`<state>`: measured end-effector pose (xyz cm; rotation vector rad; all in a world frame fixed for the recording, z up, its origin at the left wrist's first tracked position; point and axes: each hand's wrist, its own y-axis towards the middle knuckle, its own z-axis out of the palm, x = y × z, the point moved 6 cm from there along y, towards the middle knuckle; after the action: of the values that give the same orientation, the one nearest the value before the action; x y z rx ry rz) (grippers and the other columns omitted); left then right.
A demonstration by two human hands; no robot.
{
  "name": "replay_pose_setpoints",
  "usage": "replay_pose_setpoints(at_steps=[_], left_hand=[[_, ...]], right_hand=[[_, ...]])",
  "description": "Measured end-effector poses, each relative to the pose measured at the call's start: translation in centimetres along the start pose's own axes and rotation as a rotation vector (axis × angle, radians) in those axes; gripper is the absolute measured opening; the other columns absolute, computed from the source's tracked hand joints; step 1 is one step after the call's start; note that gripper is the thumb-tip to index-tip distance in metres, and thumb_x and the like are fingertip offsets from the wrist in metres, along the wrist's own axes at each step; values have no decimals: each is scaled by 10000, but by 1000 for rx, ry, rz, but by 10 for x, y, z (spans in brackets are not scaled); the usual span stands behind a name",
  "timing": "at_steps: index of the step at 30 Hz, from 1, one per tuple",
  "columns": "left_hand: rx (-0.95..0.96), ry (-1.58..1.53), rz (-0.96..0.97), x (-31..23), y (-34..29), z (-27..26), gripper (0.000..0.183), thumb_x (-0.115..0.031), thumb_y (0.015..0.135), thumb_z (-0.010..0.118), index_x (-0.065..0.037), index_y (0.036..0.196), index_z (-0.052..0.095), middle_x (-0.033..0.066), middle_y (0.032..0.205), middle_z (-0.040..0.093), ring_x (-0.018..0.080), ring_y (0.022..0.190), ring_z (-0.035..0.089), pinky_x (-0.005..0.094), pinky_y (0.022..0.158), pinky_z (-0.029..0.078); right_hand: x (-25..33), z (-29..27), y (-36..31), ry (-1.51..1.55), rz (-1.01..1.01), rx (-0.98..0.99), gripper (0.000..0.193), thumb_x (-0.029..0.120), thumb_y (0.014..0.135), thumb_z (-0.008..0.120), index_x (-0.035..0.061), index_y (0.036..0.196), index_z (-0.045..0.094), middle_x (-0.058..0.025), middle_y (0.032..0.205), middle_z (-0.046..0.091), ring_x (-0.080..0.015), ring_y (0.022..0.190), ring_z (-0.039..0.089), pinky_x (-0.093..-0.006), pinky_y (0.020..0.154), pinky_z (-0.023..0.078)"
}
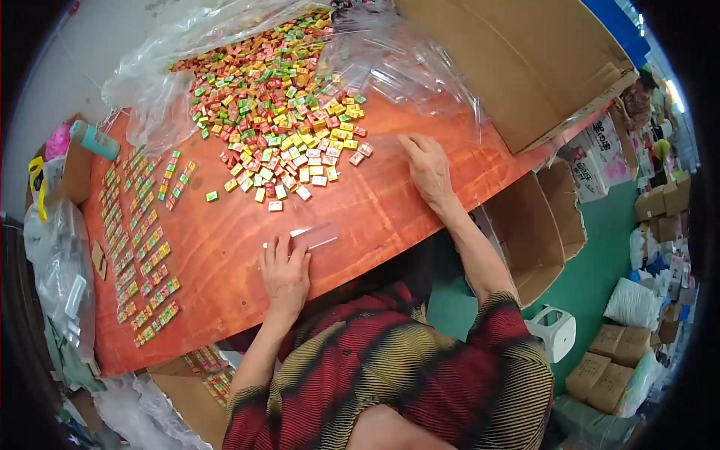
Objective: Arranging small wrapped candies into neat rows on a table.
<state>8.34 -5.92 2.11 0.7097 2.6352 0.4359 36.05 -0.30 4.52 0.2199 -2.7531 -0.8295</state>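
Observation:
My left hand (287,274) rests on the orange-red table (352,225) near its front edge, fingers spread. By its fingertips lies a flat, clear plastic sleeve (319,238), hard to see against the tabletop. Farther right, my right hand (430,171) lies on the table with its fingers stretched out, right of the heap. Something faint and see-through is near its fingertips; I cannot tell what. A big heap of small rectangular packs (300,146) in red, yellow and green spreads over the far middle. At the left, similar packs are lined up in short rows (154,259).
Clear plastic sheeting (390,64) lies behind and around the heap. A large cardboard box (525,60) stands at the far right; another open box (525,232) is below the table's right edge. A light blue bottle (95,140) is at far left. A white stool (553,334) stands on the green floor.

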Motion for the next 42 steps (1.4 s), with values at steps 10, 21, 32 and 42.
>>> replay_pose_setpoints(at_steps=[10, 21, 32, 42], left_hand=[[1, -67, -23, -1, 0, 0, 192, -116, 742, 628, -36, 913, 593, 165, 1132, 496, 362, 1087, 442, 482, 921, 332], [12, -122, -22, 0, 2, 0, 162, -98, 749, 617, -29, 888, 574, 189, 1154, 471, 376, 1112, 428, 486, 939, 309], [17, -88, -11, 0, 3, 2, 172, -101, 750, 618, -32, 900, 569, 185, 1155, 479, 374, 1127, 425, 491, 947, 307], [18, -74, -25, 4, -1, 2, 140, -100, 748, 622, -27, 854, 568, 185, 1163, 479, 365, 1141, 423, 491, 962, 291]], right_hand=[[29, 3, -20, 54, 4, 99, 317, 28, 746, 547, 52, 1063, 552, -125, 981, 554, -295, 891, 535, -359, 748, 445], [-2, 15, 4, 55, 134, 217, 473, 277, 775, 605, 92, 1195, 492, -148, 1227, 469, -347, 1124, 431, -449, 919, 338], [27, -3, -25, -67, 325, 441, 602, 385, 732, 638, 58, 1190, 424, -117, 719, 613, -330, 577, 596, -403, 464, 454], [63, 11, -32, -56, 301, 200, 503, 200, 758, 608, -2, 1177, 415, -174, 760, 539, -338, 745, 545, -431, 613, 428]])
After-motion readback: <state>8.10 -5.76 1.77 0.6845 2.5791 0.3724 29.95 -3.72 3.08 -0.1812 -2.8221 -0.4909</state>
